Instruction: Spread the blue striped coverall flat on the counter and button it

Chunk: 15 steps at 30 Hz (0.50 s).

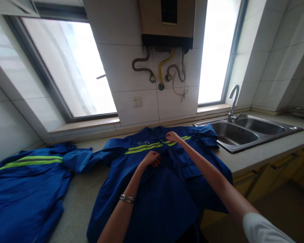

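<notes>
A person stands at a kitchen bench (245,158) and looks down at both bare arms reaching forward over a blue work jacket (164,189). The jacket lies spread flat, front up, in the middle of the bench. Its collar points toward the tiled wall, its sleeves are thrown out to either side, and its lower hem hangs over the near edge. A yellow-green reflective stripe (143,147) runs across its chest. The left hand (150,158) rests on the jacket's front just below the stripe, near the centre opening. Its fingers (155,161) are curled down onto the cloth, but it is not possible to tell whether they pinch it. A metal bracelet (126,198) circles that wrist. The right hand (172,136) is farther forward, on the stripe just below the collar, with its fingers (169,136) drawn together on a fold of the jacket's fabric. The two hands are close together, one just ahead of the other along the jacket's centre line. A second blue garment (28,192) with the same kind of stripe lies at the left end of the bench, just beside the jacket's left sleeve. A steel double sink (248,133) with a curved tap (233,101) is set into the bench on the right, and the jacket's right sleeve touches its rim. A water heater (167,23) hangs on the wall between two bright windows.
</notes>
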Motion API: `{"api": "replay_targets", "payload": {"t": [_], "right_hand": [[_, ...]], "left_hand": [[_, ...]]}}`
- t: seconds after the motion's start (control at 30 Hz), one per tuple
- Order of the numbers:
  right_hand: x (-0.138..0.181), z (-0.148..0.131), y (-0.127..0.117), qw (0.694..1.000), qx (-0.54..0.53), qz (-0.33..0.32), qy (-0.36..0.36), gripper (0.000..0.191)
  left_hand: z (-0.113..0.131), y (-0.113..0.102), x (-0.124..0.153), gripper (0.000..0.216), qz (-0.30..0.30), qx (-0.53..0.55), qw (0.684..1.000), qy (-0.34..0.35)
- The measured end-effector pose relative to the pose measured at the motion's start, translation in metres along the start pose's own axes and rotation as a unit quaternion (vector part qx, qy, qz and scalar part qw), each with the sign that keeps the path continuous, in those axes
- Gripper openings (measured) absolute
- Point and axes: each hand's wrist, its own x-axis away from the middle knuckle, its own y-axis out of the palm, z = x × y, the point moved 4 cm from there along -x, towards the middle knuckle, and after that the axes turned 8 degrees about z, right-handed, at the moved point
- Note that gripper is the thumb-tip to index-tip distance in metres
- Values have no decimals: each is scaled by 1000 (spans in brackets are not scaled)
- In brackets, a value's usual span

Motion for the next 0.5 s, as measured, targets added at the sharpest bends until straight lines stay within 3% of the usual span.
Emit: {"api": "replay_targets", "payload": {"t": [0.13, 0.3, 0.43, 0.5], "right_hand": [[-37, -9, 22, 997, 63, 39, 1, 47], [-48, -13, 56, 988, 144, 34, 41, 75], [-41, -15, 72, 985, 169, 21, 21, 50], [-35, -16, 66, 987, 160, 22, -3, 38]], "left_hand": [[-6, 0, -7, 24, -22, 10, 1000, 17], [-15, -1, -16, 21, -39, 24, 998, 42], [-11, 0, -13, 25, -51, 35, 996, 72], [-4, -8, -11, 28, -6, 48, 994, 101]]}}
